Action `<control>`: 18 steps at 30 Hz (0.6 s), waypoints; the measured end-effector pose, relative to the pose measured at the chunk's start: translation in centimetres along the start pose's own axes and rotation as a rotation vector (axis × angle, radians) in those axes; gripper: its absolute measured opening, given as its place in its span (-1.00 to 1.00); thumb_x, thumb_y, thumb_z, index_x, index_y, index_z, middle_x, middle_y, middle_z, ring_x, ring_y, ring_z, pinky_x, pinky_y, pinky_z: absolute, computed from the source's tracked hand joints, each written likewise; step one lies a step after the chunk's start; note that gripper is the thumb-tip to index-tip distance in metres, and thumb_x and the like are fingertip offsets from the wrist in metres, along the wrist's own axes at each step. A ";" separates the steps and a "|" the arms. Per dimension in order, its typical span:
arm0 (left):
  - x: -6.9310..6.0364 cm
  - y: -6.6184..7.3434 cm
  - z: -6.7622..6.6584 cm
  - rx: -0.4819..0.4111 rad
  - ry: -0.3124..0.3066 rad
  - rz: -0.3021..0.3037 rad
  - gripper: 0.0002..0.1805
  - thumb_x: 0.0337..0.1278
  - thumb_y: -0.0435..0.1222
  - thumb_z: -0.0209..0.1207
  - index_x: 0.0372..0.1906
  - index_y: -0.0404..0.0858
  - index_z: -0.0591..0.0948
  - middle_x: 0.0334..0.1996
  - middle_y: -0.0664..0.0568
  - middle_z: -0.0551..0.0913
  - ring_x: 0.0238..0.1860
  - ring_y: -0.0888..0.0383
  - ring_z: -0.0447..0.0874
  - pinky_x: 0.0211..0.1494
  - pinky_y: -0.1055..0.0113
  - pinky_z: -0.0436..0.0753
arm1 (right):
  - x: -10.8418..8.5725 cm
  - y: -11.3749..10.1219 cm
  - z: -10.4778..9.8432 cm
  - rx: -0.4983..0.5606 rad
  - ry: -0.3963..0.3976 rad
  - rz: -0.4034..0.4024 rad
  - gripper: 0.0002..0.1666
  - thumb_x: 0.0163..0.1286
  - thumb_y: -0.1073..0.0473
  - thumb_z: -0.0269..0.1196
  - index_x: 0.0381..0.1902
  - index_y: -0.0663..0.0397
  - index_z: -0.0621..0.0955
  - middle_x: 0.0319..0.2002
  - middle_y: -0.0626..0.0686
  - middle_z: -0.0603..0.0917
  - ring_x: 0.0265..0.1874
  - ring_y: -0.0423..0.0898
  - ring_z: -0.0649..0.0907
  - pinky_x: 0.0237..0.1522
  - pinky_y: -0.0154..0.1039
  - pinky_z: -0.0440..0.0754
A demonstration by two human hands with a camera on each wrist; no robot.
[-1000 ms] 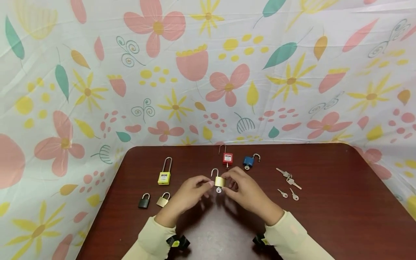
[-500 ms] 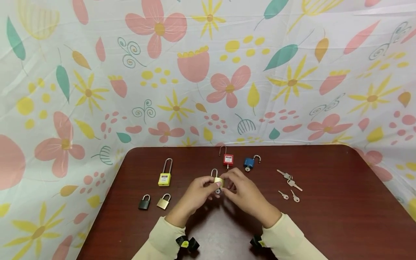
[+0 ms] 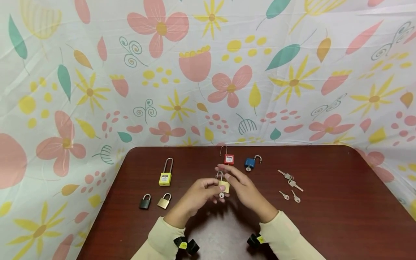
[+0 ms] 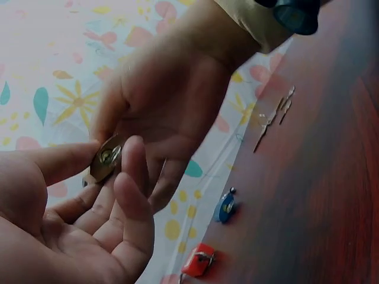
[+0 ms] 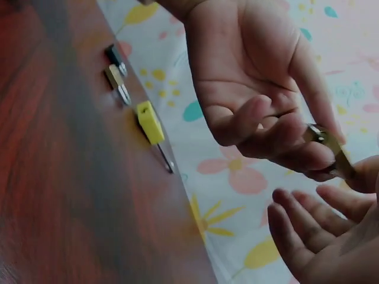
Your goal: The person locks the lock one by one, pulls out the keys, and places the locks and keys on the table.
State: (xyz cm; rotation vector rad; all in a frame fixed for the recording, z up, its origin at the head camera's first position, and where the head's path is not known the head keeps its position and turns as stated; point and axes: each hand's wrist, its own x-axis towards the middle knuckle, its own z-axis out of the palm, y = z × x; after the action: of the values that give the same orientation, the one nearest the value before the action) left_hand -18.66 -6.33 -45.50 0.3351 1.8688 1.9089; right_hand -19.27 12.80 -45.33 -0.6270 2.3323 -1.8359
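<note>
Head view: L hand (image 3: pixel 198 196) clamps thumb & fingers on the brass-coloured padlock (image 3: pixel 226 185); R hand (image 3: pixel 248 191) has fingers apart near its shackle (image 3: pixel 220 174) (contact unclear). Padlock prob. stiff, sturdy, heavyish for its size & slick; best held by the body's flat faces. It lies btwn L thumb & fingertips, shackle toward R fingers, w/ 1 key (image 3: pixel 221 195) just below L thumb tip.
</note>
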 end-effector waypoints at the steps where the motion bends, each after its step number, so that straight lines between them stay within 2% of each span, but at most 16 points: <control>1: 0.0 0.0 0.1 -0.007 -0.012 -0.002 -0.70 0.37 -0.26 0.19 -0.04 -0.46 0.65 -0.20 -0.27 0.80 -0.39 0.24 0.72 -0.32 0.41 0.61 | 0.0 0.1 0.1 0.046 -0.015 0.003 -0.58 0.67 0.05 -0.07 0.38 -0.22 0.47 0.31 0.06 0.59 0.33 0.04 0.54 0.28 -0.34 0.46; 4: -0.1 0.1 0.2 -0.012 -0.042 -0.003 -0.68 0.38 -0.25 0.18 -0.02 -0.46 0.64 -0.18 -0.22 0.81 -0.38 0.24 0.73 -0.31 0.42 0.61 | 0.0 0.1 0.3 0.167 -0.026 0.011 -0.58 0.67 0.09 -0.07 0.35 -0.03 0.51 0.25 0.22 0.62 0.26 0.03 0.60 0.21 -0.37 0.51; 8: -0.2 0.0 0.5 -0.006 -0.051 0.006 -0.69 0.37 -0.26 0.17 -0.01 -0.46 0.62 -0.15 -0.28 0.79 -0.37 0.25 0.73 -0.29 0.41 0.62 | 0.0 0.0 0.5 0.211 0.039 0.036 -0.63 0.63 0.14 0.00 0.22 0.14 0.58 0.11 0.28 0.66 0.08 -0.14 0.68 0.10 -0.36 0.58; 12: -0.1 -0.4 0.6 -0.007 -0.037 0.029 -0.71 0.39 -0.30 0.16 0.01 -0.47 0.58 -0.11 -0.37 0.75 -0.35 0.25 0.74 -0.26 0.40 0.63 | -0.1 -0.3 0.6 0.193 0.102 0.058 -0.68 0.61 0.14 0.05 0.13 0.10 0.64 0.03 0.29 0.66 -0.05 -0.19 0.68 0.02 -0.33 0.61; 18: 0.0 -0.7 0.7 0.024 0.021 0.071 -0.70 0.40 -0.35 0.15 0.06 -0.49 0.55 -0.08 -0.46 0.69 -0.29 0.18 0.77 -0.22 0.39 0.66 | -0.2 -0.1 0.3 0.197 0.112 0.029 -0.66 0.60 0.15 0.09 0.19 0.09 0.65 0.06 0.35 0.64 -0.04 -0.23 0.69 -0.01 -0.25 0.71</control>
State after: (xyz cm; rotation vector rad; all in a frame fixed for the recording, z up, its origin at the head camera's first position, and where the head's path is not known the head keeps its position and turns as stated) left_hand -18.24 -5.68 -46.11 0.3950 1.9187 1.9441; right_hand -18.92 12.59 -45.32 -0.4749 2.1733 -2.1046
